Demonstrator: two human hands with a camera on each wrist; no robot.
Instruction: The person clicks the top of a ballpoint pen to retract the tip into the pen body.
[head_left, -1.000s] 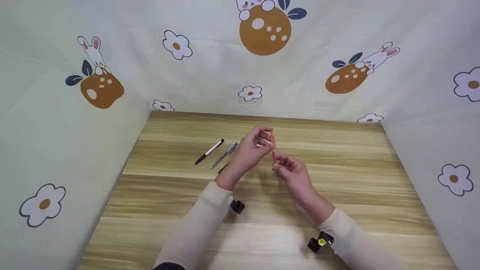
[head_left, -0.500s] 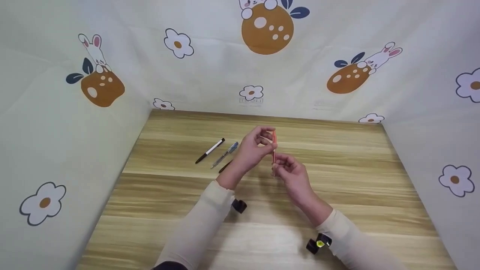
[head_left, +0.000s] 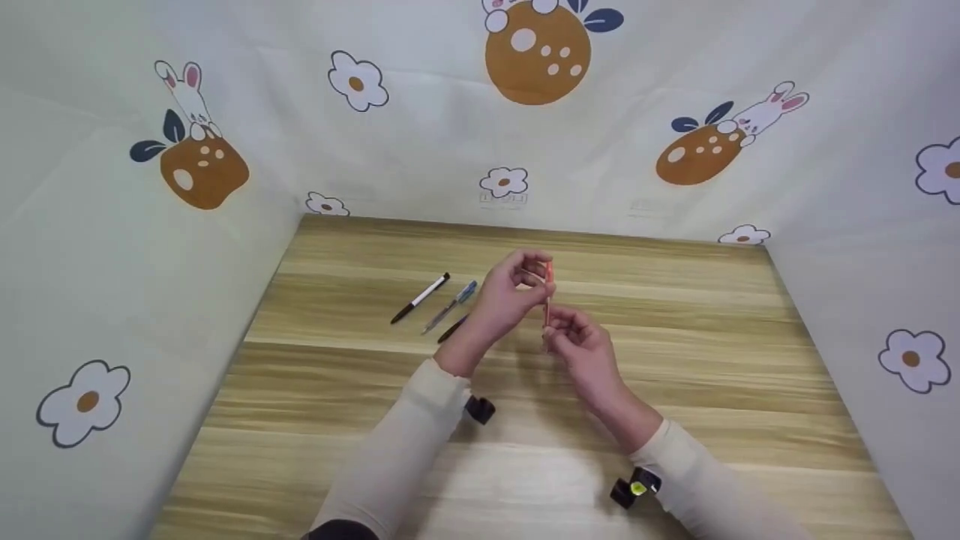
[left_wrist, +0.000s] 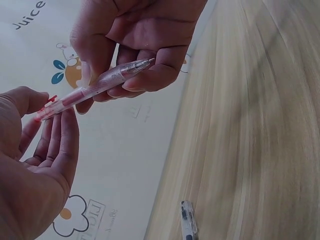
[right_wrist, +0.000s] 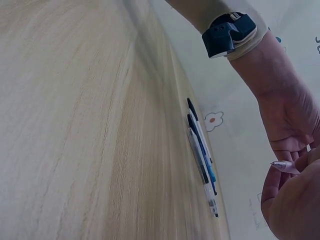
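A red pen with a clear barrel (left_wrist: 107,80) is held above the table between both hands. My left hand (head_left: 506,300) pinches its red upper end, with the thumb at the clip in the left wrist view. Lower on the barrel, the fingers and thumb of my right hand (head_left: 589,349) grip it. The pen's bare metal tip (right_wrist: 280,165) sticks out past the right fingers. On the table left of the hands lie a white-and-black pen (head_left: 420,298), a clear pen with a blue end (head_left: 451,306) and a dark pen (head_left: 452,330), partly hidden behind my left forearm.
The wooden table (head_left: 675,322) is enclosed at the back and sides by pale cloth (head_left: 420,150) printed with rabbits, oranges and flowers. A small black camera (head_left: 480,409) is strapped at the left wrist, another black camera (head_left: 636,486) at the right.
Both hands keep their hold on the red pen and hardly move. The head view has shifted slightly, and a bit more of the dark pen shows beside the left forearm.
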